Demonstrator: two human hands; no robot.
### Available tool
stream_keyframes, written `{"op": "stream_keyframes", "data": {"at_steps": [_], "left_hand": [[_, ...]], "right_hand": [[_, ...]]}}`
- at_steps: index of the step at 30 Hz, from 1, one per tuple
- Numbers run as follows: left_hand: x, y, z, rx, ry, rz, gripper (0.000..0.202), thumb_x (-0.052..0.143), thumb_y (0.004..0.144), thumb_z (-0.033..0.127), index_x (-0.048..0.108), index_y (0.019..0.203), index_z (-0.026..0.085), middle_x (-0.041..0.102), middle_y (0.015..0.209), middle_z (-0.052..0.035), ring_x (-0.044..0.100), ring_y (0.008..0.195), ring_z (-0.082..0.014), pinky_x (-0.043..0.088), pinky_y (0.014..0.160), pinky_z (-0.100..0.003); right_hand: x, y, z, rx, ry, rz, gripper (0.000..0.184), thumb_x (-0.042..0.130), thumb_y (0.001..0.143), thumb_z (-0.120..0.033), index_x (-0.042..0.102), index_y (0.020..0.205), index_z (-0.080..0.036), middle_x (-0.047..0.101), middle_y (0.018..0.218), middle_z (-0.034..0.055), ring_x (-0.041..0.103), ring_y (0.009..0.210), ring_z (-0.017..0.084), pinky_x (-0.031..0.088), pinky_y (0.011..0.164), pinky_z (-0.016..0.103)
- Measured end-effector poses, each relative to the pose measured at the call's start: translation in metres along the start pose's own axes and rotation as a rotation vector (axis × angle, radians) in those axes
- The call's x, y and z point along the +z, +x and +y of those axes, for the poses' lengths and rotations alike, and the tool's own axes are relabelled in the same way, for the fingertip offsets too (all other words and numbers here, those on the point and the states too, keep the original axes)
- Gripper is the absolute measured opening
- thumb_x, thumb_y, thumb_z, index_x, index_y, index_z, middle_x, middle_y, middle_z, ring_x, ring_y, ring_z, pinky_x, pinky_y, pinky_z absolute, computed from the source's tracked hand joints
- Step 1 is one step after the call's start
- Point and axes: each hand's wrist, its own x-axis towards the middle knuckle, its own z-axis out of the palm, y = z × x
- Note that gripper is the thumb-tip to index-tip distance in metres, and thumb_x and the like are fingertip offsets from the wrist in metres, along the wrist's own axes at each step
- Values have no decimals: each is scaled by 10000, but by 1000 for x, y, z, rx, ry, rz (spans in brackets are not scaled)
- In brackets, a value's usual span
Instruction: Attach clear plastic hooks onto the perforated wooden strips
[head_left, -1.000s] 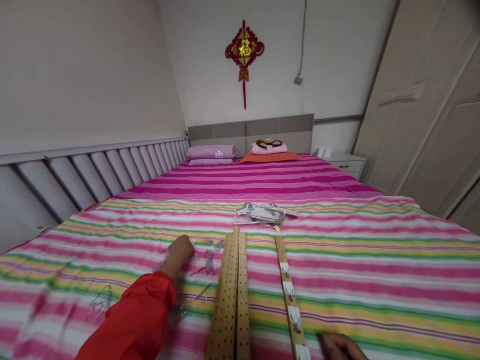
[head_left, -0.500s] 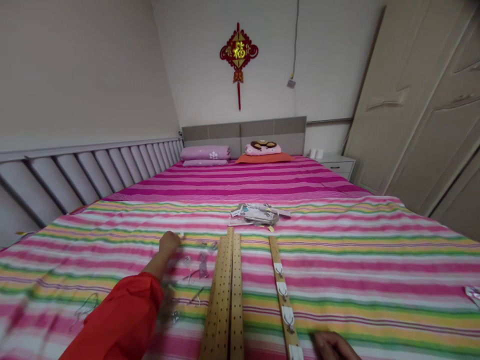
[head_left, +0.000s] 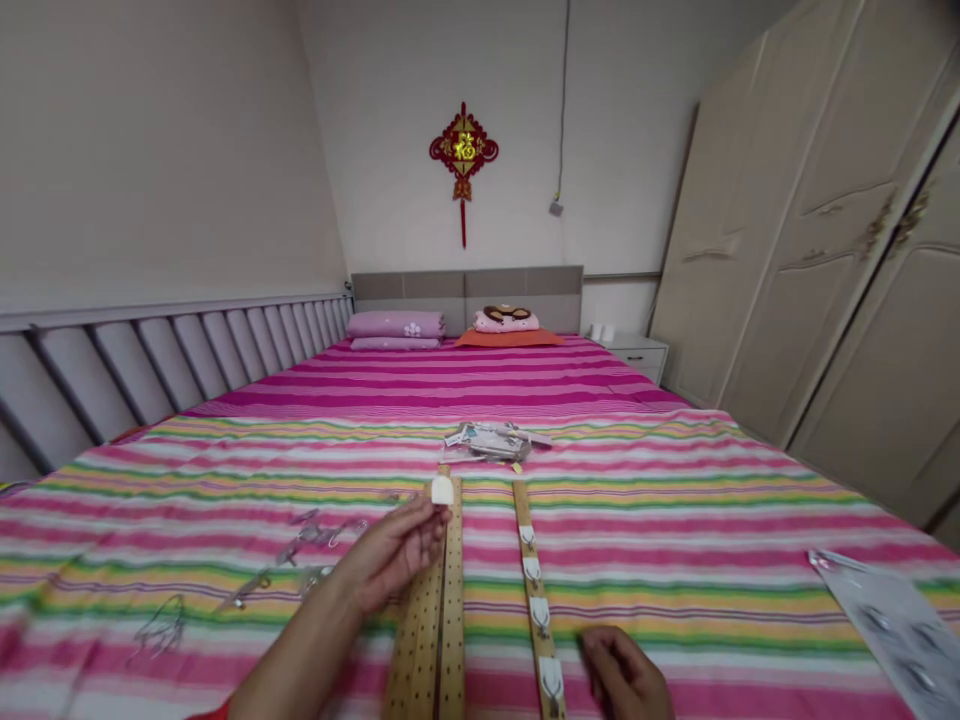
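My left hand point(head_left: 401, 555) reaches over the drilled wooden strips point(head_left: 452, 620), palm turned partly up. Its fingertips pinch a small white hook plate point(head_left: 442, 490), rounded at the top; no metal hook shows on it from this side. On the right, a single wooden strip point(head_left: 541, 625) lies lengthwise with several white plates bearing metal hooks point(head_left: 540, 612) in a row along it. My right hand point(head_left: 626, 672) rests on the sheet just right of that strip, its fingers curled in, and nothing shows in them.
Loose clear packets and small metal hooks point(head_left: 307, 535) lie left of the strips, with thin wire point(head_left: 161, 628) nearby. A pile of plastic packaging point(head_left: 491, 441) sits beyond the strips. A clear blister pack point(head_left: 885, 625) lies at right on the striped sheet point(head_left: 675, 520). A bed rail point(head_left: 225, 350) borders the left.
My left hand has moved right from the loose parts to above the wooden strips, carrying the white hook plate. My right hand stays beside the single strip. The view has shifted to the right.
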Motion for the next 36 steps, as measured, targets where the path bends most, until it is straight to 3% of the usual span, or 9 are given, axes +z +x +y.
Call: {"op": "stream_keyframes", "data": {"at_steps": [5,10,14,17,22,29,33,36], "left_hand": [[44,-47,-50,-171,-292,5,24,619,788,95,608,779,114,641,701,-18,579,534,-52,442,491,-145],[72,-70,-92,-191,-450,60,24,614,798,124,603,819,128,588,657,16,518,482,-31,384,466,-134],[78,-81,-119,104,-108,250,91,681,743,186,649,795,120,604,655,-1,516,538,-50,389,509,-141],[78,-92,-128,350,275,295,208,687,736,339,667,756,134,625,672,-12,525,608,-85,418,582,-171],[85,-109,-128,454,530,270,263,641,739,428,662,733,166,623,673,-6,551,655,-133,449,640,-233],[91,-118,-127,339,546,174,286,658,723,441,660,703,156,636,669,-8,533,603,-110,425,608,-222],[94,-117,-133,134,348,121,273,711,689,397,653,682,130,631,638,-7,492,531,-65,367,525,-178],[98,-113,-136,-60,70,112,207,740,675,292,643,707,112,597,611,14,464,482,-35,315,466,-148]], "right_hand": [[5,-7,-26,3,125,-38,370,746,616,-514,606,597,-172,467,454,-52,375,394,75,285,394,204],[23,-41,-80,-57,92,-180,324,729,671,-474,660,761,-171,524,530,-34,423,431,85,319,409,206],[31,-71,-113,-216,51,-115,406,791,598,-412,654,904,-184,606,727,14,480,514,104,412,458,223],[33,-87,-119,-351,-41,-80,356,779,622,-345,642,909,-186,584,729,7,473,508,99,433,462,223],[31,-100,-119,-539,-164,-103,198,728,705,-291,630,844,-190,555,670,-8,497,513,111,442,466,223],[20,-99,-127,-711,-251,-85,45,675,775,-236,659,788,-196,573,677,6,528,558,124,429,488,231],[17,-90,-132,-658,-239,-129,52,682,769,-248,680,754,-198,609,728,27,545,594,133,429,510,240],[16,-81,-133,-543,-171,-166,99,702,742,-296,690,729,-198,619,712,26,549,598,143,431,521,252]]}}
